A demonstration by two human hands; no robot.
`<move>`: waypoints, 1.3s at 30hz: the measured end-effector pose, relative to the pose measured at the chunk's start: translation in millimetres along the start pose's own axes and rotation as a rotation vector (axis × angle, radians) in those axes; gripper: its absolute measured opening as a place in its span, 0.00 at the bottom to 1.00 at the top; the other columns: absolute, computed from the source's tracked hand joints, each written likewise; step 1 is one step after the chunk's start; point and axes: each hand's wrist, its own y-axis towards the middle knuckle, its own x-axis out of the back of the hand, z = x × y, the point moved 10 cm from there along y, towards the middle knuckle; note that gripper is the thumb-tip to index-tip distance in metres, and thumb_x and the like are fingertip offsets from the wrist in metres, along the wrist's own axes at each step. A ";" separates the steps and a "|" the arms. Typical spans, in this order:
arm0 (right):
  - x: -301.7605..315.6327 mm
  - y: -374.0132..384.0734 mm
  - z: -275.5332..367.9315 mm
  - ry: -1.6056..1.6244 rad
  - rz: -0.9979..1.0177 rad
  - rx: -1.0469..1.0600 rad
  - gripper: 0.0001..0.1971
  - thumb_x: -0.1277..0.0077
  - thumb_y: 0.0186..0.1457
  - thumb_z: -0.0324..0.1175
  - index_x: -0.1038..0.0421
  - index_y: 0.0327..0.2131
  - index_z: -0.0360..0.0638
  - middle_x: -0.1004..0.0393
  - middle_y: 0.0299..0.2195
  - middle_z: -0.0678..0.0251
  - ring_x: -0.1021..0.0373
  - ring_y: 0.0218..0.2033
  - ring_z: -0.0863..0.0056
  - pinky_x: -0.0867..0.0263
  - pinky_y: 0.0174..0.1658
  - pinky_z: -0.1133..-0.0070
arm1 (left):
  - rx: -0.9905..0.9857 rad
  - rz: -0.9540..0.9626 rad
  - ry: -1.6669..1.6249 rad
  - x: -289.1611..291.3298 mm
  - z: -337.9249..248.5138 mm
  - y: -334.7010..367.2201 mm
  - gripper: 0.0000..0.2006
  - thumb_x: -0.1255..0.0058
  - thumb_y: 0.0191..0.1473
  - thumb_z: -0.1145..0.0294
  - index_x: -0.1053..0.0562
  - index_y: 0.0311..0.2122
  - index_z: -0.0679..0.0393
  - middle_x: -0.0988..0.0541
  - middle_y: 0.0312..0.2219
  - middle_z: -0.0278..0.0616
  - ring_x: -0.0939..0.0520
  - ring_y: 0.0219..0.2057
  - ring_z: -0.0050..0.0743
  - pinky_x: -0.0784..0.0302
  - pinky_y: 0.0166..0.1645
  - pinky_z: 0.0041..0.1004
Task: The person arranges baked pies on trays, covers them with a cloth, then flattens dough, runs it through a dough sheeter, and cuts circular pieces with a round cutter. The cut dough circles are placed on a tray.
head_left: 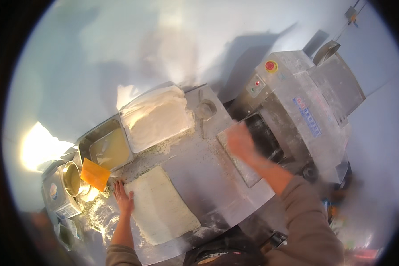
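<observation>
Dough sheet (162, 206) lies flat, uncut — my left hand (123, 201) spread at its edge; right hand (240, 141) rightward, grip I can't tell.

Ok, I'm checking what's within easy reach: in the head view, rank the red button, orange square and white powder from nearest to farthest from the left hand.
From the left hand:
1. Orange square: just ahead, to its left.
2. White powder: farther ahead, slightly right.
3. Red button: far right, on the machine.
</observation>
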 end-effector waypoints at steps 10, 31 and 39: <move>26.1 89.8 -193.4 -0.770 -0.029 0.129 0.24 0.48 0.62 0.42 0.26 0.59 0.43 0.35 0.65 0.55 0.47 0.73 0.52 0.57 0.76 0.47 | 0.547 -0.195 0.072 -4.6 -44.3 -58.0 0.42 0.48 0.64 0.45 0.48 0.77 0.49 0.51 0.76 0.63 0.47 0.76 0.63 0.48 0.76 0.51; -91.2 -33.0 186.0 1.100 0.630 -0.100 0.32 0.40 0.60 0.52 0.29 0.53 0.29 0.20 0.45 0.47 0.23 0.48 0.52 0.28 0.51 0.61 | 0.603 -0.255 -0.168 -3.2 -2.7 -81.6 0.49 0.35 0.53 0.40 0.40 0.72 0.57 0.41 0.71 0.60 0.36 0.69 0.58 0.38 0.70 0.51; -125.8 -44.3 319.8 1.478 0.809 -0.667 0.41 0.31 0.54 0.54 0.31 0.58 0.26 0.20 0.46 0.50 0.22 0.45 0.62 0.26 0.49 0.67 | 0.751 0.330 -1.020 -8.9 21.1 -80.5 0.31 0.29 0.51 0.60 0.23 0.57 0.66 0.15 0.46 0.47 0.14 0.42 0.38 0.18 0.49 0.37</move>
